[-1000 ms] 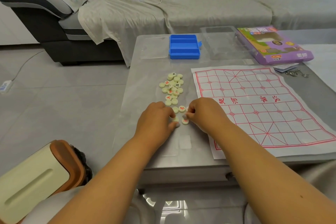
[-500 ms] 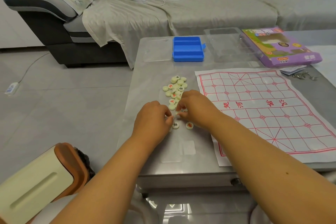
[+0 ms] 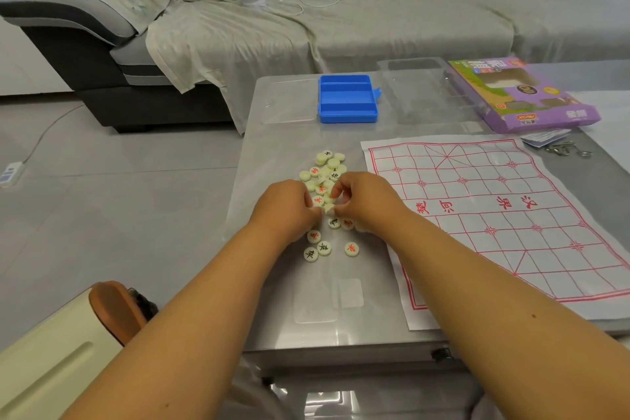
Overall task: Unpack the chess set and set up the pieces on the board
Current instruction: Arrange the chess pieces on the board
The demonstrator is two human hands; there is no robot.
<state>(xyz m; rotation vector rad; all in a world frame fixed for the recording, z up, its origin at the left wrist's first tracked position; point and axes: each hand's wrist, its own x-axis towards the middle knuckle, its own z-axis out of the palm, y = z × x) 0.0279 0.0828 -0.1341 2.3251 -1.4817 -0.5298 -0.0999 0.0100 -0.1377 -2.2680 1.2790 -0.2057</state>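
Cream-coloured discs, the chess pieces (image 3: 324, 177), lie in a loose heap on the grey desk (image 3: 283, 133), at about nine o'clock from the paper board (image 3: 494, 215), which is spread flat and carries nothing yet. I have both hands down in the near edge of that heap. My left hand (image 3: 286, 204) has its fingers curled onto the pieces, and my right hand (image 3: 364, 201) is curled too, thumb and forefinger pinching towards the same spot; I think each is nipping a disc, though the fingertips hide what sits between them. A few turned-up discs with red and black characters lie at six o'clock from my hands, well apart from one another.

These pieces look small, light, hard and smooth, so I judge they will slide on the glossy top and skitter if nudged. The sensible hold is a pinch across the rim, thumb on one side and forefinger on the other, lifting straight up. Stacked ones may tip, so I would take the topmost first.

The board is thin and creased, so it will likely shift or ruck if I drag a piece across it; better to set each one down from above.

At twelve o'clock stands the open blue case (image 3: 347, 99), with a clear tray (image 3: 422, 89) and the purple box (image 3: 525, 95) beside it
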